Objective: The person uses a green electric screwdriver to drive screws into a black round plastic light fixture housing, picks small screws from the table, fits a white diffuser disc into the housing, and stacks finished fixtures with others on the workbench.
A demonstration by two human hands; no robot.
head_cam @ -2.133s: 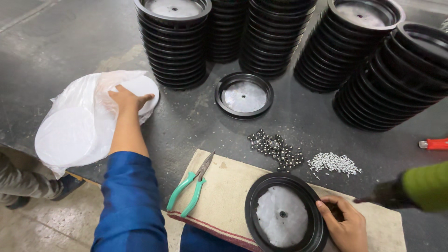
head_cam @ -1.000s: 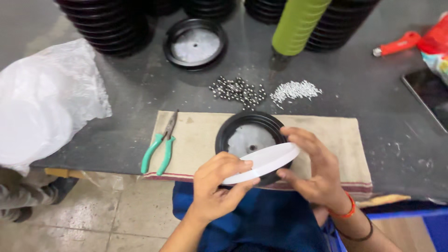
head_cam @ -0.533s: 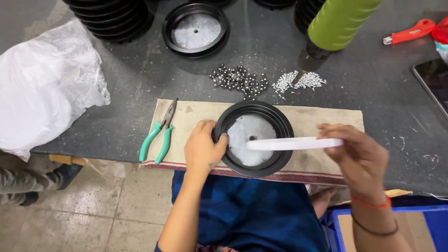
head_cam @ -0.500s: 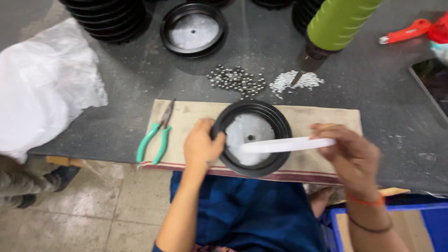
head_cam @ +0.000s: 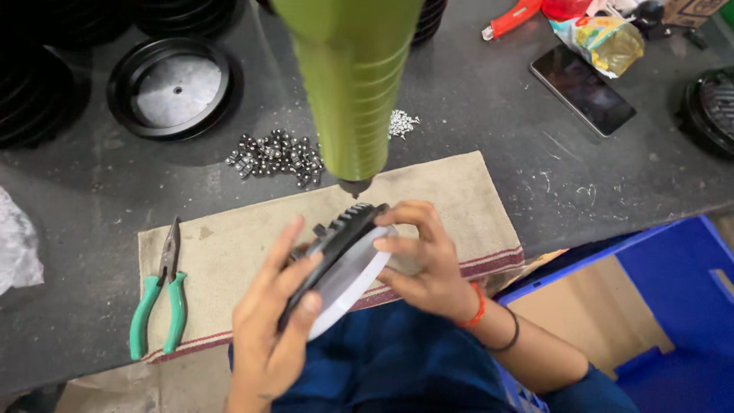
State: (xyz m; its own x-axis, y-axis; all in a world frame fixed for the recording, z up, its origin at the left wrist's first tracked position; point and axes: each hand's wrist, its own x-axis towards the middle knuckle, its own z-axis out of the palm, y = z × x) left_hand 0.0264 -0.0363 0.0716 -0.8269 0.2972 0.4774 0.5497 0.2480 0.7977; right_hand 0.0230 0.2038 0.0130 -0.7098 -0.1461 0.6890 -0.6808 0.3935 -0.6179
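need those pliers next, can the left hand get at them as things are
Probably not right away. The left hand is wrapped around the black ring and white disc with the right hand. The green-handled pliers lie unobstructed nearby on the cloth.

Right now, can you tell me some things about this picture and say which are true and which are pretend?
1. Both hands hold the black round part with a white disc against it. True: the left hand and the right hand grip the black round part and the white disc together, tilted on edge.
2. The pliers have red handles. False: the pliers have green handles.
3. The pliers lie on the beige cloth. True: they rest at the left end of the beige cloth.
4. The phone sits on the cloth. False: the phone lies on the dark table, apart from the cloth.
5. A green tool hangs above the cloth. True: the green tool points down at it.
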